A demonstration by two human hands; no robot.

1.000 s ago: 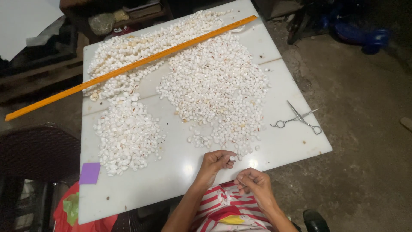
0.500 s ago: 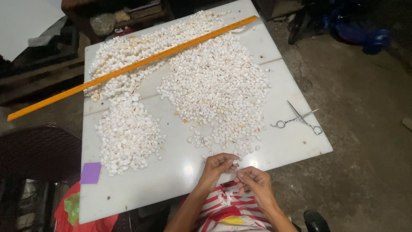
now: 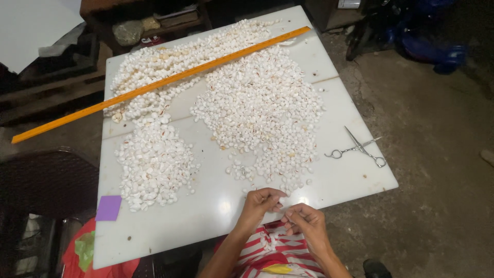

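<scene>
At the near edge of the white table, my left hand pinches a small white shell between its fingertips. Right beside it, my right hand is closed with fingers pinched, likely on a thin thread that I cannot make out. The two hands almost touch. A short run of white shells lies on my red-and-white striped lap. A big heap of loose white shells spreads across the table just beyond my hands.
A smaller shell pile lies at the left, strung shells at the far side under a long orange ruler. Scissors lie at the right edge, a purple square at the near left. A dark chair stands left.
My left hand drew back from the heap's edge toward my right hand with a shell; the two hands now meet. The view shifted slightly.
</scene>
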